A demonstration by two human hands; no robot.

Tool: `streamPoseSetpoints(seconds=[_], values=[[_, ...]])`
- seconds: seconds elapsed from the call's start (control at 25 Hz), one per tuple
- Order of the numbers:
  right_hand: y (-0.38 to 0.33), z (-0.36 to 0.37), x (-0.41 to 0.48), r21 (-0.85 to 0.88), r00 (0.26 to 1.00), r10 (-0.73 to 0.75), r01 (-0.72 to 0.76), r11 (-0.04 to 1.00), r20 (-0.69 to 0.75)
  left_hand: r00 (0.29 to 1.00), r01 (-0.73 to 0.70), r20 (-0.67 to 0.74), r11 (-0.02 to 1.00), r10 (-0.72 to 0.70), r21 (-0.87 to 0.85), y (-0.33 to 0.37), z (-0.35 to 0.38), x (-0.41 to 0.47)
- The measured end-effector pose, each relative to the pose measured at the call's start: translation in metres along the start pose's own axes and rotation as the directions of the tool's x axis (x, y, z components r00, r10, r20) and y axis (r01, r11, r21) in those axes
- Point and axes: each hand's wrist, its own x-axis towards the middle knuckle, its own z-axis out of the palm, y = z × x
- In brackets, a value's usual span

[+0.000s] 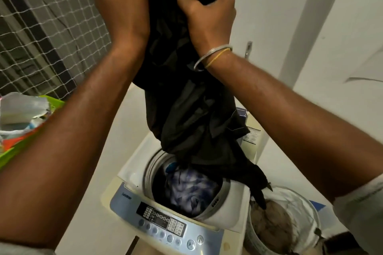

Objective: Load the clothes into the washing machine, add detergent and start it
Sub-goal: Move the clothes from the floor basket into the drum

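Observation:
A long black garment (pixel 186 109) hangs from both my hands, raised high over the washing machine (pixel 132 172). My left hand (pixel 122 10) grips its upper part at the top of the view. My right hand (pixel 209 16), with bangles at the wrist, holds the cloth just beside it. The garment's lower end reaches the open drum (pixel 157 174) and trails over its right rim. Inside the drum lies blue-and-white patterned clothing (pixel 190 190). The control panel (pixel 163 225) with round buttons faces me at the front.
A green basket (pixel 12 155) with bags and packets sits at the left. A white bucket (pixel 288 223) holding greyish cloth stands to the right of the machine. Netting (pixel 41 27) covers the opening at the left; a white wall and door are behind.

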Motion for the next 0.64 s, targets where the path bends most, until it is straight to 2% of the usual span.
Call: streamPoseSetpoints(seconds=[0.12, 0.28, 0.64], values=[[0.031, 0.005, -0.018, -0.04, 0.988, 0.154, -0.154, 0.987, 0.011, 0.995, 0.098, 0.017, 0.992, -0.099, 0.079, -0.029, -0.006, -0.012], [0.067, 0.005, -0.042, -0.119, 0.966, 0.257, -0.252, 0.96, 0.026, 0.977, 0.208, 0.012, 0.969, -0.212, 0.131, -0.065, -0.011, -0.035], [0.079, 0.004, -0.053, -0.123, 0.962, 0.267, -0.259, 0.958, 0.052, 0.972, 0.231, -0.002, 0.963, -0.233, 0.141, -0.08, -0.014, -0.044]])
